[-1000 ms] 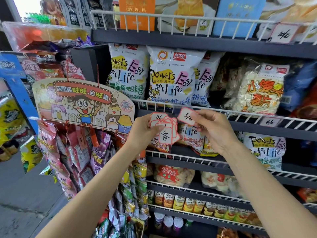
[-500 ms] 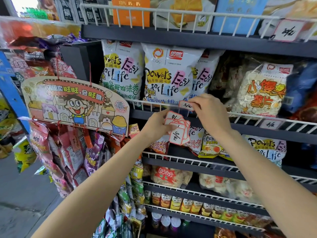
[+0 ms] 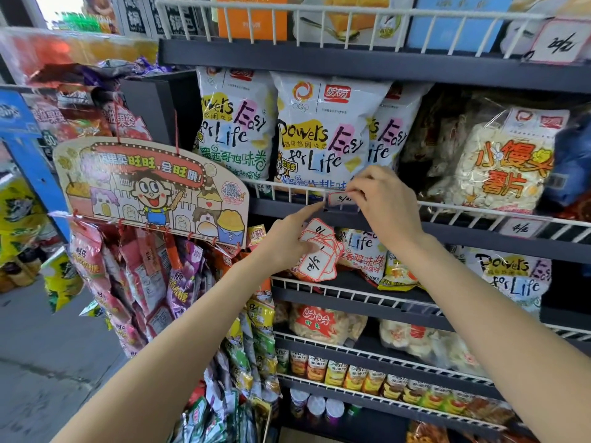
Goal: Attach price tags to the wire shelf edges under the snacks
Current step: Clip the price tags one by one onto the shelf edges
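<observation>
My right hand (image 3: 385, 206) pinches a small white price tag (image 3: 342, 198) with a red border against the white wire shelf edge (image 3: 287, 195), just under the white "Easy for Life" snack bags (image 3: 323, 132). My left hand (image 3: 287, 241) holds a stack of similar price tags (image 3: 319, 251) just below that shelf, its index finger stretched up to the left end of the tag on the wire. Two more tags hang on wire edges: one (image 3: 519, 226) to the right on the same shelf, another (image 3: 558, 43) on the shelf above.
Dark shelves with white wire fronts carry more snack bags (image 3: 499, 161) and small packs (image 3: 361, 377) below. A cartoon cardboard sign (image 3: 150, 190) with hanging snack packets (image 3: 134, 276) juts out on the left. Grey floor (image 3: 41, 362) lies at lower left.
My right hand carried the single tag from beside the stack up to the wire edge and now presses it there. My left hand's index finger rose to touch it.
</observation>
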`<state>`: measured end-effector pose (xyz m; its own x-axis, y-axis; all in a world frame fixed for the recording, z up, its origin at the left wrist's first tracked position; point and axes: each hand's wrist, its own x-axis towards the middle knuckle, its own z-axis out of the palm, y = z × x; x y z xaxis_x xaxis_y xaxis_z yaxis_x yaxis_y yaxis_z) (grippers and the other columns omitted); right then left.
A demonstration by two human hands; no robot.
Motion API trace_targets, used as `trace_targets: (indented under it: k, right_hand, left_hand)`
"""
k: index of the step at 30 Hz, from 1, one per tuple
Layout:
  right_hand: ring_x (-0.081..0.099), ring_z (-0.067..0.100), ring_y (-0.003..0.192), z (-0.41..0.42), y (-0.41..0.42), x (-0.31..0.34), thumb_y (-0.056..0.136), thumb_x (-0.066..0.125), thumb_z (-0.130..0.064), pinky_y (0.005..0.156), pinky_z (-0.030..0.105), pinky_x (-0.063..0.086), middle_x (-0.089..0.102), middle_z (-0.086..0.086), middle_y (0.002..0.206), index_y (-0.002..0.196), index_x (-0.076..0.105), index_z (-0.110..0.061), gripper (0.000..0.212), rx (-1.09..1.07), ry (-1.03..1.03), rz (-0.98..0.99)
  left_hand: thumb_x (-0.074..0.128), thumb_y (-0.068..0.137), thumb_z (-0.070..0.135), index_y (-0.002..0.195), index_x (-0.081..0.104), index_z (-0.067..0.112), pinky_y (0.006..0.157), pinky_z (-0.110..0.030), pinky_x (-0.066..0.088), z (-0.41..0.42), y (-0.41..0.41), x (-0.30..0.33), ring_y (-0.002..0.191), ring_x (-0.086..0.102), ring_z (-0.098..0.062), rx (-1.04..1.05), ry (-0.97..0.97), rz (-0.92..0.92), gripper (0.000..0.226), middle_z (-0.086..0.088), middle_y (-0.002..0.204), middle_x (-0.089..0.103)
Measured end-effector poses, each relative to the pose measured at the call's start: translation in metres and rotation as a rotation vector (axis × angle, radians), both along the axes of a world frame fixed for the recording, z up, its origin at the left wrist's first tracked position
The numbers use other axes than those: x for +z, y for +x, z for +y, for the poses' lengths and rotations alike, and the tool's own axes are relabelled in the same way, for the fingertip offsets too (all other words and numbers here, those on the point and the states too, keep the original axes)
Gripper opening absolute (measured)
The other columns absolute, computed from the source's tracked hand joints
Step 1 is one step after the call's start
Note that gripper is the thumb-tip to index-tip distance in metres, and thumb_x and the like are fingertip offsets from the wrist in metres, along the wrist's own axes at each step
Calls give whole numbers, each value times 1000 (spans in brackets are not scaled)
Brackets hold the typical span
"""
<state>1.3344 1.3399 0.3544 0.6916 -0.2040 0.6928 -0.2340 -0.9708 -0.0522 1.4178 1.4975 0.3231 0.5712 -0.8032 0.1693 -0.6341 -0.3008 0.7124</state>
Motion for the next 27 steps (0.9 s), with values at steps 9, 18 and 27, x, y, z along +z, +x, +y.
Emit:
trace_targets:
  k: [9, 18, 27]
  right_hand:
    - [59, 23, 88, 0, 4, -8, 83, 67, -9, 51, 25, 37, 65, 3, 86, 93, 69, -16, 13, -72, -64, 29]
    - [59, 26, 83, 6, -4, -22, 69, 78, 1, 40, 23, 40, 62, 6, 83, 91, 73, -8, 25, -113, -101, 8]
    - [60, 29, 81, 11, -3, -21, 64, 78, 7, 41, 18, 26, 63, 9, 81, 89, 71, -6, 29, -139, -129, 41]
  left_hand:
    - [62, 87, 7, 148, 21, 32, 36, -13, 23, -1, 7, 0, 45, 30, -12, 9, 71, -78, 78, 0, 56, 33]
    - [63, 87, 8, 148, 20, 33, 37, -12, 25, -2, 7, 1, 48, 33, -13, 0, 75, -72, 79, -7, 63, 42]
    - [64, 86, 10, 148, 20, 34, 40, -12, 28, -2, 5, 2, 50, 38, -14, -10, 64, -68, 80, -8, 71, 47]
